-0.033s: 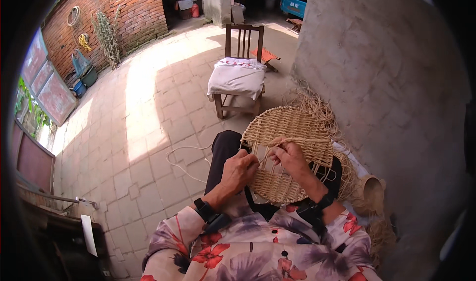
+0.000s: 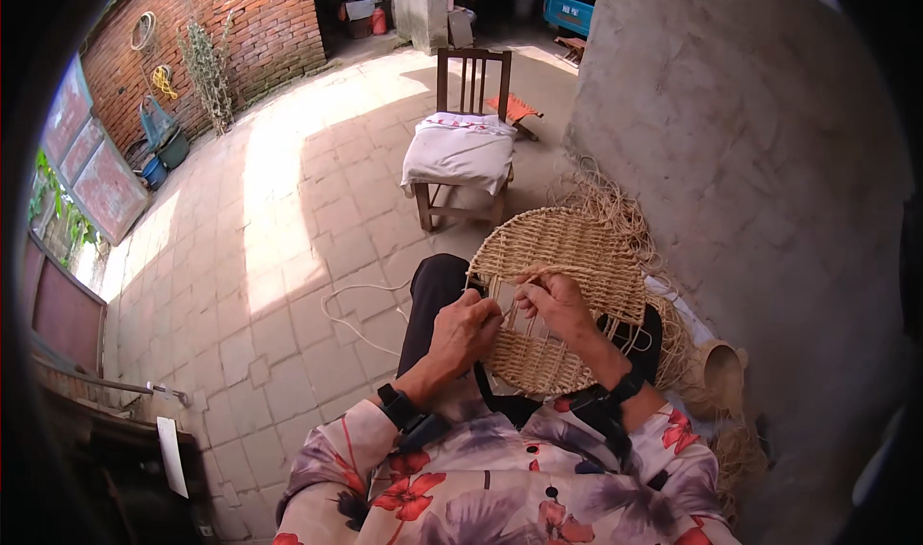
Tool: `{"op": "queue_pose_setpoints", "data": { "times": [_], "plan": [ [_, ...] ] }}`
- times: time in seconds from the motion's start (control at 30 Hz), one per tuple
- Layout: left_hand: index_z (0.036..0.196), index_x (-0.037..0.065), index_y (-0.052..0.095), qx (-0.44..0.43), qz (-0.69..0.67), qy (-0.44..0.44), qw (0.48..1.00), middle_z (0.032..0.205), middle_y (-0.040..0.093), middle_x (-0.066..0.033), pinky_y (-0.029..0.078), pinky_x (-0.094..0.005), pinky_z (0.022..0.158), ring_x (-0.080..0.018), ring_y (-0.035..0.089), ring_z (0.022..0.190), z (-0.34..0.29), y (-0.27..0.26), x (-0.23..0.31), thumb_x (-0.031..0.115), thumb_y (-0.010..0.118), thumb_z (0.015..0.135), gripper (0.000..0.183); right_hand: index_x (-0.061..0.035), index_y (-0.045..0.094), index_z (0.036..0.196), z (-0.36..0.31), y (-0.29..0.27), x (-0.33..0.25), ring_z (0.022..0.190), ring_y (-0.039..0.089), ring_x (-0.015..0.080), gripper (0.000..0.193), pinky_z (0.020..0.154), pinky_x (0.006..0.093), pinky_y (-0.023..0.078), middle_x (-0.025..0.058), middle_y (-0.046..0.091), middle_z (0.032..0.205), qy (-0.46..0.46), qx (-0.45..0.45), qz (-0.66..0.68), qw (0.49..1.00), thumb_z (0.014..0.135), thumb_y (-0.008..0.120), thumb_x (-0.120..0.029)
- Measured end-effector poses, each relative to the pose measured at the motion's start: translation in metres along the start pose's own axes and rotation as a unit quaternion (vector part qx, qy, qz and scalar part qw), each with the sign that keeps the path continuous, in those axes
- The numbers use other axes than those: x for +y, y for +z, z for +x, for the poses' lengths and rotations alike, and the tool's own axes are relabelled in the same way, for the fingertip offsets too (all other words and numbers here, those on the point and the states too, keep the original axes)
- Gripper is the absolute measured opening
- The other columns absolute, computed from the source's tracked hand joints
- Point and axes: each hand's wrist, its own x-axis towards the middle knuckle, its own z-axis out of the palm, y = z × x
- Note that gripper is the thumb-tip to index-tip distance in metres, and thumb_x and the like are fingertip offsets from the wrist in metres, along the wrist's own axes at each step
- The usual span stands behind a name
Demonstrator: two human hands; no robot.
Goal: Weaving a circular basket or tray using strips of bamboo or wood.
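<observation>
L hand (image 2: 466,330) closed, pinching straw strands (image 2: 509,312) mid-panel; R hand (image 2: 560,305) opp., fingertips gripping strands too, woven panel (image 2: 553,242) o/ lap.

1. Strong sunlight lies in pale, nearly washed-out bands on the paved floor (image 2: 274,189); the paving around them is in shade;
2. Softer, dimmer light covers the plaster wall (image 2: 740,161) and the woven piece (image 2: 558,242);
3. The opening behind the chair (image 2: 460,151) sinks almost to black;
4. Fisheye distortion bends straight edges outward; a dark, blurred rim closes the corners;
5. Fine strands between the 2 hands (image 2: 464,332) blur together
</observation>
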Motion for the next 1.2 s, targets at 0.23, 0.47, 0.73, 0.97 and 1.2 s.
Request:
{"op": "queue_pose_setpoints", "data": {
  "times": [0.23, 0.47, 0.73, 0.97, 1.2],
  "plan": [
    [0.085, 0.006, 0.067, -0.039, 0.055, 0.061, 0.996, 0.081, 0.057, -0.0141, 0.051, -0.0441, 0.067, -0.0332, 0.061, 0.076, 0.0, 0.001, -0.006, 0.01, 0.062, 0.081, 0.008, 0.0011, 0.067, 0.087, 0.002, 0.024, 0.004, 0.08, 0.065, 0.0399, 0.011, 0.073, 0.0468, 0.052, 0.0237, 0.065, 0.082, -0.146, -0.008, -0.487, 0.861, 0.081, 0.06, -0.006],
    [0.089, 0.005, 0.067, -0.028, 0.028, 0.061, 0.997, 0.081, 0.056, -0.0141, 0.049, -0.0453, 0.069, -0.0346, 0.059, 0.077, -0.001, 0.001, 0.0, 0.01, 0.063, 0.085, 0.008, 0.0005, 0.059, 0.113, -0.004, 0.021, 0.032, 0.073, 0.065, 0.0432, 0.029, 0.068, 0.0502, 0.053, 0.025, 0.065, 0.082, -0.177, 0.021, -0.349, 0.92, 0.084, 0.055, -0.004],
    [0.092, 0.008, 0.068, -0.033, 0.029, 0.093, 0.995, 0.086, 0.057, -0.0129, 0.051, -0.042, 0.071, -0.0324, 0.061, 0.083, -0.005, -0.004, 0.006, 0.009, 0.065, 0.084, 0.009, -0.0046, 0.054, 0.121, -0.068, -0.027, 0.011, 0.058, 0.055, 0.0029, 0.025, 0.046, 0.0154, 0.04, -0.002, 0.058, 0.078, 0.087, 0.034, 0.148, 0.985, 0.098, 0.055, -0.015],
    [0.097, 0.012, 0.069, -0.086, 0.033, 0.148, 0.985, 0.092, 0.06, -0.0089, 0.052, -0.0399, 0.071, -0.0289, 0.062, 0.087, 0.004, 0.015, 0.023, 0.014, 0.07, 0.083, 0.015, -0.0022, 0.063, 0.101, -0.089, -0.067, 0.006, 0.059, 0.054, 0.0023, 0.022, 0.05, 0.0167, 0.043, -0.0022, 0.059, 0.077, 0.068, 0.094, -0.032, 0.993, 0.102, 0.053, -0.022],
    [0.081, 0.011, 0.066, -0.041, 0.145, 0.154, 0.976, 0.081, 0.058, -0.0074, 0.049, -0.0417, 0.057, -0.0272, 0.063, 0.077, 0.005, 0.028, 0.037, 0.016, 0.069, 0.079, 0.006, -0.0018, 0.065, 0.1, -0.041, -0.046, -0.008, 0.069, 0.055, 0.0024, 0.012, 0.06, 0.0188, 0.048, -0.0025, 0.06, 0.078, -0.032, 0.059, 0.011, 0.998, 0.098, 0.058, -0.012]
  ]
}}
